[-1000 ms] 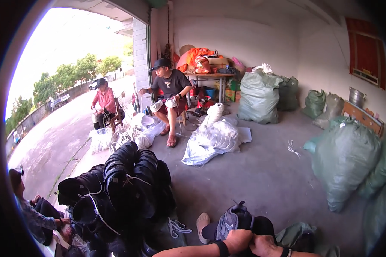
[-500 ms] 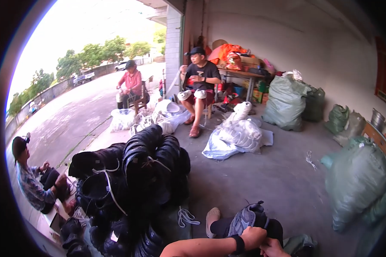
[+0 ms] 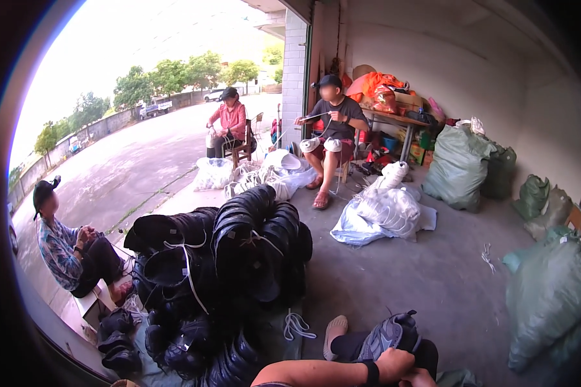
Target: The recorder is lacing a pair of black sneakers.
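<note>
At the lower edge, the person's left forearm comes in from the left and lies almost level, a black wristband near the wrist. The left hand (image 3: 394,364) is curled shut, resting against a grey sports shoe (image 3: 387,335) worn on a raised foot; whether it grips the shoe or only touches it cannot be told. The right hand (image 3: 418,378) shows just a sliver at the bottom edge, touching the left one; how open it is cannot be told.

Just left of the shoe, a loose white cord (image 3: 297,324) lies on the concrete floor (image 3: 432,277) beside a big heap of stacked black caps (image 3: 239,258) tied in bundles. Across the floor, a white plastic sack (image 3: 384,213) of white stuff lies open. Bulging green sacks (image 3: 549,290) line the right wall; another green sack (image 3: 458,168) stands by the cluttered tabletop (image 3: 400,119) at the back, carrying orange bundles.
</note>
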Demonstrator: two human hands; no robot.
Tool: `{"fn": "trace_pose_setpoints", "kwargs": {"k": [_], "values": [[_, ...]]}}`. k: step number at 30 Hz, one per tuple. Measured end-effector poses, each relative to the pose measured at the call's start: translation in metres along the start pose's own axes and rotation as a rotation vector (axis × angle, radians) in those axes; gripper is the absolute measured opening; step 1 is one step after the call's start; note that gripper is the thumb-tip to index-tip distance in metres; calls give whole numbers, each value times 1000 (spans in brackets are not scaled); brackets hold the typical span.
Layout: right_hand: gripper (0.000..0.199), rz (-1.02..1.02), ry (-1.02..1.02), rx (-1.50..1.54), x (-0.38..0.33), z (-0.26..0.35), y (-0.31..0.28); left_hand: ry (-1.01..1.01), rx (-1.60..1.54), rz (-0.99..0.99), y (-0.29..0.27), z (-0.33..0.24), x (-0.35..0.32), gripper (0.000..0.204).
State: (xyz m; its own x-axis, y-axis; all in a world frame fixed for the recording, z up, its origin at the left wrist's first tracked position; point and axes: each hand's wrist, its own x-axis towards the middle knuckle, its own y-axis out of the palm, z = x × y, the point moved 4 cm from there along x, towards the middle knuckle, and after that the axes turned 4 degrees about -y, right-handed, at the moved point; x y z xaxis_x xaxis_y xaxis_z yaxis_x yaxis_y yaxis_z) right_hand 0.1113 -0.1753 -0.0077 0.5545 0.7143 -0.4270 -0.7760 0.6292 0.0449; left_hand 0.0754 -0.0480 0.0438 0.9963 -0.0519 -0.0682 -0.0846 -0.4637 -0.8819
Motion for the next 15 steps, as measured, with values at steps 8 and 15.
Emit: {"fn": "trace_pose_setpoints", "kwargs": {"k": [8, 15], "values": [[21, -127, -117, -168, 2, 2, 5, 59, -20, -34, -2, 1, 2, 15], [23, -90, -228, -377, -9, 23, 7, 51, 42, -58, 17, 3, 2, 14]]}}
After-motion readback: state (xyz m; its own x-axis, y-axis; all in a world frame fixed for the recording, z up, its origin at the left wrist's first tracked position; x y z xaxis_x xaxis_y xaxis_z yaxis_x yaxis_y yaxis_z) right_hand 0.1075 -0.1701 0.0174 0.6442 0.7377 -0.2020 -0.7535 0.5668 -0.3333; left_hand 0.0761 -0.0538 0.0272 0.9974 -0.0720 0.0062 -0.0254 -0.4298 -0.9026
